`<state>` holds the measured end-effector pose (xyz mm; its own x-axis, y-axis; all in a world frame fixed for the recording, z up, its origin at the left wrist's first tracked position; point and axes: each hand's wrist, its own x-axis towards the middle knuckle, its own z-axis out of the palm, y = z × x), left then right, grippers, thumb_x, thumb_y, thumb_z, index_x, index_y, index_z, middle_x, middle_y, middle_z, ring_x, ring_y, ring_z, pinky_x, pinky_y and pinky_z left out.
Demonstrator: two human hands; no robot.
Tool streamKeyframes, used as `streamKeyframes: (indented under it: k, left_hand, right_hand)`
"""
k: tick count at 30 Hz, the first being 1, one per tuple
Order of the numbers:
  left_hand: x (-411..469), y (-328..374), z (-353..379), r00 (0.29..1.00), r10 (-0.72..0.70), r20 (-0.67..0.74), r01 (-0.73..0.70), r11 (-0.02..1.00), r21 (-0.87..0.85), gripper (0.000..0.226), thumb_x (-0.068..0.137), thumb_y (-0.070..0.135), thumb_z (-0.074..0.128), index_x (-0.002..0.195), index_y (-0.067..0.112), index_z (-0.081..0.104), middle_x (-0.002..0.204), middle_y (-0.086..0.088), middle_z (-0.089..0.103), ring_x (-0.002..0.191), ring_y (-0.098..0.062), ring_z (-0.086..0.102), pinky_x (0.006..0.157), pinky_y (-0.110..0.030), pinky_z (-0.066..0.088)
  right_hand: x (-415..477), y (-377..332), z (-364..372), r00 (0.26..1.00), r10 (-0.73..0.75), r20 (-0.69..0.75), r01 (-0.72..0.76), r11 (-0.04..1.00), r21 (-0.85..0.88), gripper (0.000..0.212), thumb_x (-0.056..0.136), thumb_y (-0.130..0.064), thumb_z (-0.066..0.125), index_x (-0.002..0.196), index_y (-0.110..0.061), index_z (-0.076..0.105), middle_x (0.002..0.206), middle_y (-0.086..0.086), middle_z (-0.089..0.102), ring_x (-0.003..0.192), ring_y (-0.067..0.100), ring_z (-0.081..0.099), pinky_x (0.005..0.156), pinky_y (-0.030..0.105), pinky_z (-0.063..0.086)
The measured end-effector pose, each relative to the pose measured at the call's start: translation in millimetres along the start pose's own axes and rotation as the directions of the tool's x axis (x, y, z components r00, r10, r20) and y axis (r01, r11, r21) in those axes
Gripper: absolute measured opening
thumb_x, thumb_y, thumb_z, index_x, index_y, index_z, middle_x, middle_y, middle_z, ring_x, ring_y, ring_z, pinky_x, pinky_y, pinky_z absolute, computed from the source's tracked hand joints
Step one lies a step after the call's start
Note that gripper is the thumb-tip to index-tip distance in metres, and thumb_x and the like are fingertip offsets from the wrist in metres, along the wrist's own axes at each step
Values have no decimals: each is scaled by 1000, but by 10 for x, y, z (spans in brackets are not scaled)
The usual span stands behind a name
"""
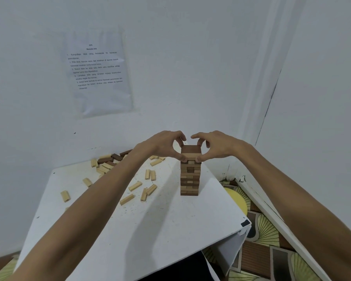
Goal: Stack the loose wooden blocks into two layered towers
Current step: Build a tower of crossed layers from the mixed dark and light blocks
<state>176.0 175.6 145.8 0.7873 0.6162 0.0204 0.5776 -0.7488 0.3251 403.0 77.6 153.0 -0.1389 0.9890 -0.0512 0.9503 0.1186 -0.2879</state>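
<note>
One tall tower (pixel 189 177) of light and dark wooden blocks stands upright on the white table (pixel 150 230), toward its right side. My left hand (pixel 164 146) and my right hand (pixel 213 146) flank the tower's top layers, thumbs pressed on the near face and fingers curled round the far upper edge. Its top layer is dark wood. Several loose light blocks (pixel 137 185) lie scattered left of the tower, and a pile of mixed blocks (pixel 107 161) sits at the table's back left against the wall.
White walls close the table in at the back and left, with a printed sheet (pixel 98 76) taped up. The table's right edge drops to a patterned floor (pixel 267 240); a yellow round object (pixel 236 199) sits below it.
</note>
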Motion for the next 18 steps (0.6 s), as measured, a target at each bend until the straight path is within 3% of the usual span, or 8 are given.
streamKeyframes:
  k: [6,13,18]
  left_hand:
    - [-18,-17,7,1000,0,12,0,999,-39,78,73,58,85,136,28,50,122,19,64,89,2,50,81,-28,39]
    - [-32,-6,-2,999,8,39,-6,998,-57,78,75,56,85,138,27,48,124,17,63,88,-2,52,81,-29,43]
    - [-61,-10,35,998,-5,70,12,995,-97,84,76,54,85,143,27,43,129,14,60,101,-12,57,90,-32,49]
  right_hand:
    - [-29,-17,9,1000,-3,4,3,1000,14,92,80,-57,81,156,-37,33,127,-17,57,101,11,55,90,35,48]
    - [-31,-37,7,1000,-10,20,9,999,37,92,81,-55,81,156,-34,33,127,-15,57,102,12,55,89,32,46]
    - [-47,-46,7,999,-3,37,1,999,33,95,81,-57,80,158,-33,29,136,-11,57,108,14,56,93,33,47]
